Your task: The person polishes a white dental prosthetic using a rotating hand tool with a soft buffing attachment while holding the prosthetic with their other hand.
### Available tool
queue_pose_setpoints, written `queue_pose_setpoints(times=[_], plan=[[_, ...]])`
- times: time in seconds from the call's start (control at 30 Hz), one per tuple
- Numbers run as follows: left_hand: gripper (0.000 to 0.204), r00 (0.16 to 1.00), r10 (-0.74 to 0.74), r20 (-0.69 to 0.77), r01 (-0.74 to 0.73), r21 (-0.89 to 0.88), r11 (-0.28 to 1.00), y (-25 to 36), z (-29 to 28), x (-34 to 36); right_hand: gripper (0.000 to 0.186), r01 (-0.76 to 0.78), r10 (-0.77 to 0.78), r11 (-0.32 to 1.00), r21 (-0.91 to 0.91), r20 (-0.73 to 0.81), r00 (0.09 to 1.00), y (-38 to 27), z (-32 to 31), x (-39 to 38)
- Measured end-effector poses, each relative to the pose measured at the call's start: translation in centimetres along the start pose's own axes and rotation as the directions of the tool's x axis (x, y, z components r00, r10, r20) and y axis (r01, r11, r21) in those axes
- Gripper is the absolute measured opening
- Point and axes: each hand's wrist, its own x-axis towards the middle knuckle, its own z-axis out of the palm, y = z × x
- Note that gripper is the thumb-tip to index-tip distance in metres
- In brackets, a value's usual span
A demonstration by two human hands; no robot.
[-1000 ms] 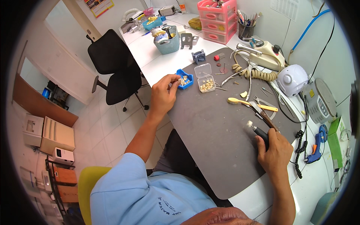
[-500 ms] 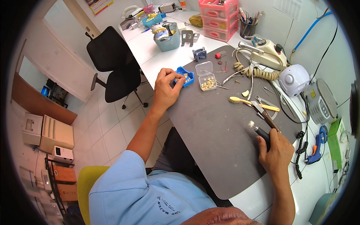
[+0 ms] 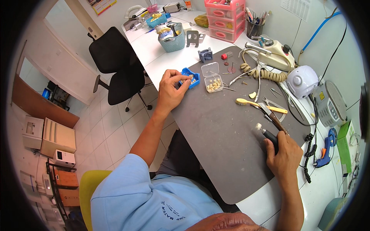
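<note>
My left hand point(image 3: 171, 88) is at the near-left side of a small blue tray point(image 3: 197, 80), thumb and index finger pinched together over it. Small pale pieces lie in the tray; what the fingertips hold, if anything, I cannot make out. Beside the tray stands a clear lidded box point(image 3: 210, 70), its lid up, holding several small cream tooth-like pieces point(image 3: 214, 85). On the right my right hand point(image 3: 284, 154) is closed around a dark rotary handpiece point(image 3: 271, 138). A small whitish buffing tip point(image 3: 258, 126) is at its end, pointing up and left, touching nothing I can see.
A yellow brush point(image 3: 246, 102), a brown-handled knife point(image 3: 276, 122) and metal tools lie on the grey mat point(image 3: 223, 131). Behind are a coiled-cord unit point(image 3: 276, 54), a white rounded device point(image 3: 302, 82), pink drawers point(image 3: 225, 23) and a blue basket point(image 3: 172, 42). A blue glue gun point(image 3: 325, 152) lies right.
</note>
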Motion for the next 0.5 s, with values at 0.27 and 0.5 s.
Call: queue_pose_setpoints(times=[0.27, 0.5], plan=[[0.020, 0.999, -0.037, -0.017, 0.037, 0.017, 0.999, 0.6, -0.2, 0.0, 0.042, 0.006, -0.006, 1.000, 0.003, -0.012, 1.000, 0.0, 0.1, -0.1], [0.016, 0.958, 0.227, -0.173, -0.206, 0.129, 0.970, 2.7, -0.1, -0.5, 0.042, 0.006, -0.006, 1.000, 0.022, -0.013, 1.000, 0.0, 0.0, 0.1]])
